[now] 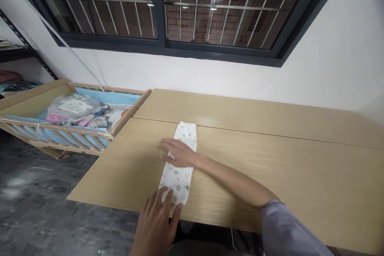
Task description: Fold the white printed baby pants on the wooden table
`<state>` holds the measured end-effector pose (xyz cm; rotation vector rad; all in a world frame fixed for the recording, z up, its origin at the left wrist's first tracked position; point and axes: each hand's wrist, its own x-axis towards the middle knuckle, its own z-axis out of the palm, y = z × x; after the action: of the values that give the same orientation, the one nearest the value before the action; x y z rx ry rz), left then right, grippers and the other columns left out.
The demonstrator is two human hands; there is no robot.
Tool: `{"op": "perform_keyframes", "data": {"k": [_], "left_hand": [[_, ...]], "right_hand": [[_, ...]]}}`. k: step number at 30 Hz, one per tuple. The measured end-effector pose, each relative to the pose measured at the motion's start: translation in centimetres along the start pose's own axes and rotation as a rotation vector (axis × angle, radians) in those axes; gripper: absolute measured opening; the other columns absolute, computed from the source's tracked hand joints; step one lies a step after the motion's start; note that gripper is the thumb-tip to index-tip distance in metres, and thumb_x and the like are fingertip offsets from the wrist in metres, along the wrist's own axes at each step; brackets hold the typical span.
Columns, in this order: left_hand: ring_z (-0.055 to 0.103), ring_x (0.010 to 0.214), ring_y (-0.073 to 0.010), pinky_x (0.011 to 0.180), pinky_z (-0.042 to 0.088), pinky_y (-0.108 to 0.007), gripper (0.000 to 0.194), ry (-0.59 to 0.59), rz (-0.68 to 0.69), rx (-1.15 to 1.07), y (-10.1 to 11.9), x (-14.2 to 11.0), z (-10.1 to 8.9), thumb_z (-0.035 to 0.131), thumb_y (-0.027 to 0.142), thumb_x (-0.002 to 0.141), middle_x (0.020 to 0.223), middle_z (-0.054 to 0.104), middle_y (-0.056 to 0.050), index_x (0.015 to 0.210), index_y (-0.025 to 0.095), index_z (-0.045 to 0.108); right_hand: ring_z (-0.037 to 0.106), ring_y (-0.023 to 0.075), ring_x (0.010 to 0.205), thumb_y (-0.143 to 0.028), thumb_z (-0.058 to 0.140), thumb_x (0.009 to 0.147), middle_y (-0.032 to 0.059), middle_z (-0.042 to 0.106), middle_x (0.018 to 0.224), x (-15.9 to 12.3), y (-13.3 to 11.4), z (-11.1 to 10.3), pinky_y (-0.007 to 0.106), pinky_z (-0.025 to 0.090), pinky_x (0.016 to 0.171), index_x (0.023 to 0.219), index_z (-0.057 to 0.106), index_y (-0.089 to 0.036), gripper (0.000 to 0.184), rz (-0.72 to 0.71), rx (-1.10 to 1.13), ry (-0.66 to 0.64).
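Note:
A strip of folded white cloth (177,178) with a small green and coloured print lies lengthwise on the wooden table, pointing away from me. My left hand (157,218) is at its near end, fingers spread, with the fingertips on or just over the cloth's lower left edge. Across the middle of the strip reaches my right hand (179,153), a little blurred, its fingers apart and pointing left. It covers part of the cloth; whether the palm touches the fabric I cannot tell. Neither hand grips anything.
A wooden cot (121,124) with blue lining stands left of the table (255,168), holding a heap of clothes and a clear plastic bag (60,108). Behind the table are a white wall (324,68) and a barred window. Dark shelving is at far left.

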<state>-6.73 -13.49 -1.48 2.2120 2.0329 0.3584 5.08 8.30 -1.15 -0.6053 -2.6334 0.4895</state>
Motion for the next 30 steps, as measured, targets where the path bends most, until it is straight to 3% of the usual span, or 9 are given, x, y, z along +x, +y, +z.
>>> {"op": "perform_keyframes", "data": {"k": [3,6,8,15,23,27,30], "left_hand": [[0.051,0.138,-0.0333,0.109,0.047,-0.048,0.045,-0.074,0.048,0.05,0.1,-1.1,2.7,0.05,0.044,0.095,0.147,0.057,-0.009,0.134,0.029,0.064],[0.047,0.14,-0.0366,0.11,0.047,-0.052,0.048,-0.133,0.059,0.095,0.1,-1.4,4.2,0.052,0.043,0.094,0.149,0.055,-0.01,0.14,0.029,0.06],[0.047,0.14,-0.0379,0.109,0.047,-0.052,0.05,-0.166,0.075,0.121,0.1,-1.2,4.3,0.053,0.041,0.094,0.15,0.053,-0.012,0.142,0.028,0.059],[0.055,0.134,-0.0346,0.106,0.051,-0.047,0.045,-0.2,0.101,0.17,0.4,-0.3,3.0,0.054,0.037,0.095,0.147,0.056,-0.015,0.138,0.027,0.062],[0.054,0.135,-0.0341,0.105,0.051,-0.048,0.046,-0.295,0.107,0.217,0.7,-0.1,2.1,0.051,0.038,0.097,0.148,0.053,-0.017,0.142,0.026,0.058],[0.054,0.134,-0.0361,0.105,0.051,-0.05,0.047,-0.269,0.105,0.178,0.8,-0.3,2.2,0.054,0.038,0.096,0.147,0.054,-0.018,0.14,0.024,0.06],[0.054,0.134,-0.036,0.106,0.051,-0.05,0.046,-0.283,0.086,0.158,1.0,-0.1,1.9,0.054,0.037,0.096,0.148,0.053,-0.018,0.14,0.023,0.06]], "right_hand": [[0.022,0.0268,0.154,-0.049,0.039,0.104,0.014,0.024,0.166,-3.6,-3.0,1.1,0.048,0.027,0.121,0.159,0.026,-0.02,0.063,-0.19,-0.009,-0.17],[0.019,0.0241,0.155,-0.044,0.039,0.105,0.0161,0.024,0.165,-5.8,-3.6,2.4,0.042,0.023,0.124,0.159,0.026,-0.014,0.064,-0.293,-0.021,-0.237],[0.021,0.0245,0.154,-0.045,0.04,0.105,0.0175,0.027,0.164,-6.3,-2.8,3.0,0.04,0.022,0.124,0.158,0.03,-0.012,0.063,-0.28,-0.035,-0.254],[0.013,0.0242,0.156,-0.056,0.035,0.104,0.0123,0.018,0.167,-3.9,4.2,3.1,0.043,0.016,0.126,0.16,0.027,-0.018,0.068,-0.068,-0.049,-0.287],[0.016,0.0238,0.155,-0.058,0.04,0.101,0.0081,0.021,0.166,-0.7,13.2,1.1,0.044,0.008,0.127,0.158,0.034,-0.023,0.067,0.148,-0.108,-0.158],[0.019,0.0232,0.154,-0.052,0.043,0.101,0.0062,0.024,0.165,0.5,16.0,-0.6,0.043,0.008,0.127,0.157,0.035,-0.024,0.063,0.231,-0.103,-0.128],[0.022,0.0224,0.154,-0.048,0.044,0.101,0.0055,0.026,0.165,1.0,16.5,-1.2,0.041,0.01,0.127,0.157,0.036,-0.023,0.062,0.224,-0.1,-0.127]]}}
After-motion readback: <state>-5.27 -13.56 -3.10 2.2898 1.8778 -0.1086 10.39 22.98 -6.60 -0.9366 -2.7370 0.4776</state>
